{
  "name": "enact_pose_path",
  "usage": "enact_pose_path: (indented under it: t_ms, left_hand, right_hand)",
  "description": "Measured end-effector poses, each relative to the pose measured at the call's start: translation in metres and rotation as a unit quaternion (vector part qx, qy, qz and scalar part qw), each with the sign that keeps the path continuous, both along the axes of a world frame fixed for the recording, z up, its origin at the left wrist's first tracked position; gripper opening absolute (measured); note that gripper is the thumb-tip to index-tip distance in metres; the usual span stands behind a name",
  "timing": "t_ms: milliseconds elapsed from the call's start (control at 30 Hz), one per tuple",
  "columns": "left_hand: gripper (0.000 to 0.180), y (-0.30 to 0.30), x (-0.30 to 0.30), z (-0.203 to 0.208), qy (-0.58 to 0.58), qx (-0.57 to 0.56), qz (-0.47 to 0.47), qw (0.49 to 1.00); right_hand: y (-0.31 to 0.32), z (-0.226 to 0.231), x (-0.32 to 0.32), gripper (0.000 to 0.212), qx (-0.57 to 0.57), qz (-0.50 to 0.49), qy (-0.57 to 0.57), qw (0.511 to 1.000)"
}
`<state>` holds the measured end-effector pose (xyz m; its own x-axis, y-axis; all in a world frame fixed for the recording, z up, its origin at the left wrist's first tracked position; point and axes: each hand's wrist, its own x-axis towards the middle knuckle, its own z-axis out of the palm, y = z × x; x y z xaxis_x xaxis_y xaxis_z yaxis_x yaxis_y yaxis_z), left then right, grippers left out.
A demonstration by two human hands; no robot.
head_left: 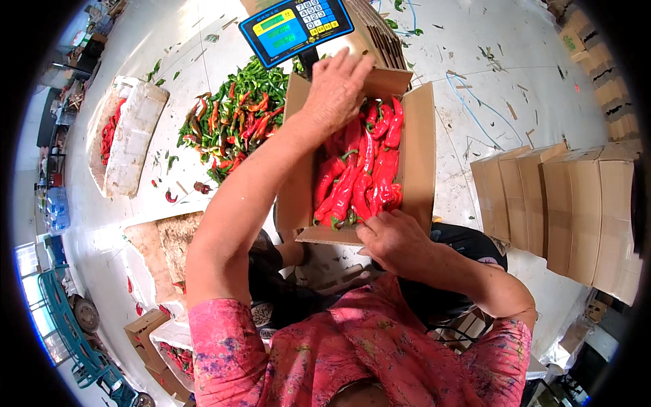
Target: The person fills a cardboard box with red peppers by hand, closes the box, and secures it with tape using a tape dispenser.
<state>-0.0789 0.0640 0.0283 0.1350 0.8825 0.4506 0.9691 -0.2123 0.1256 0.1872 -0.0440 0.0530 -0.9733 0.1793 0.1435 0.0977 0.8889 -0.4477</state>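
Note:
A cardboard box (422, 156) with its flaps up stands in front of me, filled with long red chili peppers (366, 156). My left hand (337, 88) lies over the box's far left corner, fingers stretched out beside the scale's post. At the near side, my right hand (397, 241) is closed on the box's near edge, with the thumb over the rim. Some of its fingers are hidden. Just beyond the box rises a scale display (296, 30) with a blue screen and keypad.
Left of the box lies a heap of green and red peppers (234, 122). Farther left is a white foam crate (146, 129) holding red peppers. Cardboard boxes (563, 203) line the right. A teal cart (68, 332) stands lower left. Blue strapping (475, 102) and scraps litter the floor.

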Motion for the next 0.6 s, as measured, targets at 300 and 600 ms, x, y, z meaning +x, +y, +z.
enact_pose_path:
  t_ms: [300, 600]
  left_hand:
    - [0.027, -0.035, 0.022, -0.04, -0.094, -0.138, -0.048, 0.985]
    - [0.069, -0.071, 0.073, -0.072, -0.053, -0.084, 0.075, 0.992]
  right_hand:
    - [0.051, -0.04, -0.019, 0.036, 0.043, -0.151, -0.031, 0.987]
    - [0.06, -0.041, -0.021, 0.049, 0.037, -0.213, -0.134, 0.967]
